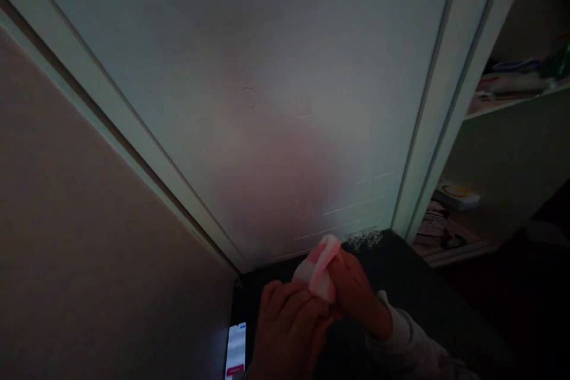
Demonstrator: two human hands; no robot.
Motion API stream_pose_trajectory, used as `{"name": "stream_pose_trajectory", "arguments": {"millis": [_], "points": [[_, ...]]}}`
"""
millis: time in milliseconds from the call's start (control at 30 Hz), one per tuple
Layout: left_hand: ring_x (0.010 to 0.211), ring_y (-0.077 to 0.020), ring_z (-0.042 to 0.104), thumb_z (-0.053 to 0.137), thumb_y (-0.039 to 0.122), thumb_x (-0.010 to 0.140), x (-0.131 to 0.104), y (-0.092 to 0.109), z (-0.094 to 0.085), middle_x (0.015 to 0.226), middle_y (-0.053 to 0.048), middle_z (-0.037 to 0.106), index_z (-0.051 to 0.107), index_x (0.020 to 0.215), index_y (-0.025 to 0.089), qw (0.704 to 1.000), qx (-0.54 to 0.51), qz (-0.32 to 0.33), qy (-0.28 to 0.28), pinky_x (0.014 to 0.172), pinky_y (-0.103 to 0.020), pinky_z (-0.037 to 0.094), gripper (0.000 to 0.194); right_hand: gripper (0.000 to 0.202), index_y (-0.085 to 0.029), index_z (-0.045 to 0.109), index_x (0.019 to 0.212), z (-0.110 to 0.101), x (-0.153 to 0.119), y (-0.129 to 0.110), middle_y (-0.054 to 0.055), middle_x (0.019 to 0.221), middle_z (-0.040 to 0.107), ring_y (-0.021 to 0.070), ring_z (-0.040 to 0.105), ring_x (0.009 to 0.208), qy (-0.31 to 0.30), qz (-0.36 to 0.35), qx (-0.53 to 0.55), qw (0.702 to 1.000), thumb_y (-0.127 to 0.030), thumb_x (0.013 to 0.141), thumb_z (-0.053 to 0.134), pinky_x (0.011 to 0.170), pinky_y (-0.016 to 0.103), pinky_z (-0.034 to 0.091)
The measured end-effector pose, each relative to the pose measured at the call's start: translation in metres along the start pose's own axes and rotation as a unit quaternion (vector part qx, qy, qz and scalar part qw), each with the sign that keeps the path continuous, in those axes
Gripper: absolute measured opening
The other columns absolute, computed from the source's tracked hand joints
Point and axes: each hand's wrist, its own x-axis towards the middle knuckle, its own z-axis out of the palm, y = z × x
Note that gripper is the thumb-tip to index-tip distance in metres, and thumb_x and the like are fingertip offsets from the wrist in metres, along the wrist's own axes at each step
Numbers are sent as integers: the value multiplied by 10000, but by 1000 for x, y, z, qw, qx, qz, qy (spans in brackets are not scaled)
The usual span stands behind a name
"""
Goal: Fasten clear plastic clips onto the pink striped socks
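Two hands, one cloth: held betw. L hand and R hand, over dark table. L fingers curled, pressed together against cloth's near side; R fingers closed round its fold; tips hid., so from where I stand exact pinch can't be told. Handling (judged): light, even grip, fold loose. Clock, from cloth: phone approx. 8, wall 9–10, pale panel 12, shelves w/ misc. items 2. Room dim.

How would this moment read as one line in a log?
left hand: holding pink-white cloth | right hand: holding same cloth | phone: screen lit, beside left hand | shelf: right side, bearing items
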Motion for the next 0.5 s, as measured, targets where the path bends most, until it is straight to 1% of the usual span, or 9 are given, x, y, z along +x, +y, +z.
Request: {"name": "stream_pose_trajectory", "arguments": {"millis": [33, 100, 167, 200, 233, 300, 367, 400, 500], "points": [[728, -171, 625, 554, 154, 826, 0, -1, 1, 733, 9, 716, 581, 829, 207, 1000, -1, 6, 7, 697, -310, 447, 60, 359, -213, 426, 536, -2, 1, 0, -46, 439, 410, 107, 372, 395, 8, -6, -11, 1000, -400, 839, 379, 369, 230, 308], [724, -165, 630, 529, 151, 844, -1, -3, 4, 749, -2, 719, 589, 849, 203, 999, -1, 16, 33, 675, -300, 471, 80, 294, -211, 488, 542, -7, 2, 1, 0, 521, 536, 149, 480, 506, 37, -37, -42, 998, -380, 782, 463, 486, 265, 412], [723, -165, 625, 515, 149, 856, -5, -6, 7, 749, -11, 714, 594, 842, 201, 998, 5, 15, 62, 665, -296, 491, 96, 192, -209, 554, 552, -12, 3, 2, 33, 642, 625, 188, 535, 640, 55, -58, -47, 996, -335, 696, 556, 616, 300, 450], [724, -165, 619, 521, 151, 856, -7, -8, 9, 746, -13, 711, 595, 831, 201, 997, 7, 12, 71, 663, -293, 498, 92, 154, -205, 579, 561, -12, 3, 2, 35, 672, 641, 193, 540, 669, 50, -44, -14, 998, -314, 670, 583, 644, 303, 454], [731, -166, 613, 533, 151, 851, -9, -10, 10, 748, -13, 707, 596, 823, 200, 997, 7, 7, 75, 664, -288, 505, 84, 139, -201, 596, 573, -12, 2, 2, 29, 672, 641, 188, 539, 662, 38, -15, 39, 998, -305, 665, 592, 637, 296, 457], [759, -169, 605, 555, 146, 837, -12, -12, 11, 768, -17, 704, 597, 827, 195, 997, 1, 2, 80, 677, -280, 516, 65, 164, -188, 610, 592, -9, 0, 1, 3, 602, 613, 154, 517, 569, 10, 54, 158, 986, -320, 686, 582, 544, 266, 453], [774, -168, 606, 551, 131, 834, -12, -12, 11, 785, -20, 702, 598, 845, 192, 996, -12, 0, 85, 690, -273, 522, 78, 178, -177, 612, 593, -6, -2, 0, -18, 544, 590, 124, 495, 490, -18, 116, 267, 957, -336, 671, 602, 463, 234, 434], [775, -170, 607, 547, 128, 835, -12, -11, 10, 786, -21, 701, 598, 857, 192, 996, -20, -2, 88, 696, -275, 524, 85, 173, -173, 612, 586, -5, -3, -1, -22, 526, 589, 117, 500, 473, -34, 139, 307, 941, -332, 653, 620, 452, 225, 434], [782, -181, 610, 559, 164, 829, -12, -9, 7, 798, -30, 695, 592, 927, 193, 995, -51, -30, 77, 702, -287, 531, 108, 167, -168, 614, 567, -4, -5, -6, -5, 519, 617, 143, 582, 524, -94, 186, 394, 895, -319, 619, 661, 517, 238, 481]]}}
